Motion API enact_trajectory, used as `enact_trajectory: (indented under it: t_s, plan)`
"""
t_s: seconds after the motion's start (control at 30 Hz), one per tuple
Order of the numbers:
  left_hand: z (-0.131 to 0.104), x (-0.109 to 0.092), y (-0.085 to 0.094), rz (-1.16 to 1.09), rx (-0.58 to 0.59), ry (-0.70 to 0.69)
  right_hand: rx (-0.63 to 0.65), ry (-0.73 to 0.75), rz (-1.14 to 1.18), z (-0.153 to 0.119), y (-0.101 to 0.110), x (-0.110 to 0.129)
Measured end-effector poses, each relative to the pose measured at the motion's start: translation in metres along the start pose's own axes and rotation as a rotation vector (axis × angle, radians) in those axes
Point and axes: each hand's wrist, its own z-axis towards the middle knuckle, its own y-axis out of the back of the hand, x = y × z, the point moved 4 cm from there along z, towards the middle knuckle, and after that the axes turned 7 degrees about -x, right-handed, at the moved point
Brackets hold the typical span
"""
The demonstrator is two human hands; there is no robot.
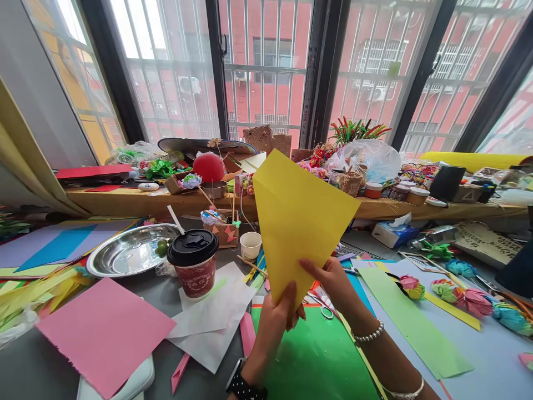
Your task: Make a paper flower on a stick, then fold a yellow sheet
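Note:
A folded sheet of yellow paper (302,211), kite-shaped with its narrow end down, is held up in front of me. My left hand (280,311) pinches it near the bottom tip, thumb on the near face and fingers behind. On its lower right edge my right hand (333,280) grips it, thumb lying across the near face; the other fingers are mostly hidden behind the paper. Below both hands lies a green sheet (320,355) on the table. A pair of scissors (326,312) lies just behind the hands, partly covered.
To the left are a pink paper sheet (108,336), white paper (212,316), a lidded drink cup (194,264) and a metal tray (112,258). Rightward lie a light green strip (412,322) and several paper flowers (474,300). A cluttered windowsill (158,206) runs behind.

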Motion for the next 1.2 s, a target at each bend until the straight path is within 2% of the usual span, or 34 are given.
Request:
enact_trajectory:
  t_s: [0.1,0.3,0.4,0.5,0.63,0.77,0.97,1.2]
  plan:
    - [0.0,-0.004,0.004,0.08,-0.026,-0.021,0.008,-0.007,0.006,0.001,0.001,0.002]
    - [-0.001,-0.009,0.007,0.161,-0.037,-0.043,-0.085,-0.036,0.01,0.002,0.008,0.008]
    - [0.0,-0.006,0.006,0.1,-0.055,-0.043,-0.011,-0.07,-0.028,-0.002,0.0,0.006]
    - [0.0,-0.004,0.004,0.024,-0.061,-0.032,0.062,-0.114,-0.159,-0.006,-0.009,0.0]
    - [0.001,-0.004,0.002,-0.016,0.005,-0.011,-0.026,-0.064,-0.238,-0.004,-0.006,-0.005]
    - [0.005,-0.011,0.011,0.026,0.017,-0.134,-0.107,-0.028,-0.197,0.001,0.006,-0.006]
    - [0.011,-0.015,0.026,-0.028,-0.063,-0.107,-0.097,0.011,-0.294,0.003,0.013,0.001]
    - [0.012,-0.017,0.03,-0.033,-0.115,-0.14,-0.077,0.031,-0.325,0.002,0.009,-0.001]
